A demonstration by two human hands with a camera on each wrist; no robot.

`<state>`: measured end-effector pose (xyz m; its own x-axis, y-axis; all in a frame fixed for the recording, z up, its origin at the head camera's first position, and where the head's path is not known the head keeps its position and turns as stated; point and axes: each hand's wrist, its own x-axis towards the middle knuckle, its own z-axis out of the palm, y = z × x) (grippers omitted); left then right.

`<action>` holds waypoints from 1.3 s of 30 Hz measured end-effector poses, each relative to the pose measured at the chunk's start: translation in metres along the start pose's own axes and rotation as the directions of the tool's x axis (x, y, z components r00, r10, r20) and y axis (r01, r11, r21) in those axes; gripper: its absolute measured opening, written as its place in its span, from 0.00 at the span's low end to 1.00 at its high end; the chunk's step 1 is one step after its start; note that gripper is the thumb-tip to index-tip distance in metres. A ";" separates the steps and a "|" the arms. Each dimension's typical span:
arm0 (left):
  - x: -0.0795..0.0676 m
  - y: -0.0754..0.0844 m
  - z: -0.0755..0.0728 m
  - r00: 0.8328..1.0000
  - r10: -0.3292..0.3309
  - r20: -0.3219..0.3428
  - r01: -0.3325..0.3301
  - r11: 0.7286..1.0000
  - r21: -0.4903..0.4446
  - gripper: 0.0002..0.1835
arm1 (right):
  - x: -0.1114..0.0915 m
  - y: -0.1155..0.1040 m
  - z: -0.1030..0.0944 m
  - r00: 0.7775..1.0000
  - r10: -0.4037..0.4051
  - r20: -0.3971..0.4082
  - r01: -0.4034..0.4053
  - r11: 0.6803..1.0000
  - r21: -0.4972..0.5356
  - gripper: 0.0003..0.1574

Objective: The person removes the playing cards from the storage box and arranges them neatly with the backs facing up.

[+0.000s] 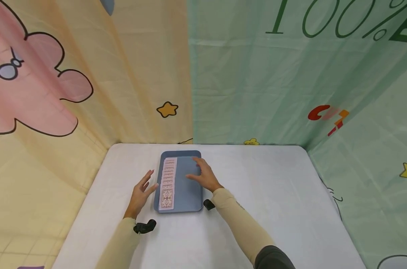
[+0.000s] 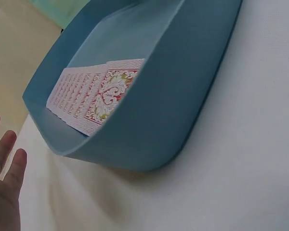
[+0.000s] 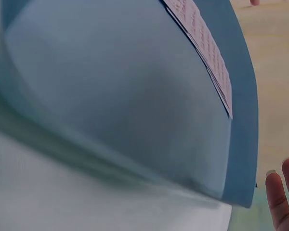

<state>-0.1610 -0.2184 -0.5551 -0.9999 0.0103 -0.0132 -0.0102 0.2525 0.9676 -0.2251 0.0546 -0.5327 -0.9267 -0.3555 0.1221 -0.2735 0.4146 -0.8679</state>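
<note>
We see left hand (image 1: 141,193) open, empty, fingers straight, just beside blue tray's (image 1: 190,194) left rim. Right hand (image 1: 204,177) open, empty, over tray's right side. Playing cards (image 1: 167,182) overlapped in row along tray's left side, near table's (image 1: 274,194) far edge.

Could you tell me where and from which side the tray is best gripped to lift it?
Probably by the tray's two long rims, one hand per side. It lies lengthwise between the hands, its raised rims give a hold, and a level lift would likely keep the cards in their row.
</note>
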 end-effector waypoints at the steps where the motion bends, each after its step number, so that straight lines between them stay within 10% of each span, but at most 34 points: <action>1: -0.001 -0.003 0.001 1.000 -0.013 -0.001 0.013 1.000 -0.023 0.35 | 0.001 0.000 0.003 1.000 0.003 0.007 -0.003 1.000 0.012 0.47; 16: -0.011 -0.028 0.015 0.982 -0.186 0.022 0.187 0.974 -0.130 0.37 | 0.004 -0.002 0.048 0.994 0.031 0.101 -0.031 1.000 -0.001 0.39; 39: -0.020 -0.046 0.019 0.983 -0.181 0.025 0.183 0.967 -0.175 0.28 | 0.018 -0.006 0.093 0.946 0.180 0.270 -0.137 0.976 -0.169 0.29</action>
<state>-0.1404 -0.2123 -0.6037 -0.9808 -0.0115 -0.1948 -0.1951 0.0764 0.9778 -0.2163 -0.0321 -0.5702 -0.8561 -0.4879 -0.1704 -0.1832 0.5949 -0.7826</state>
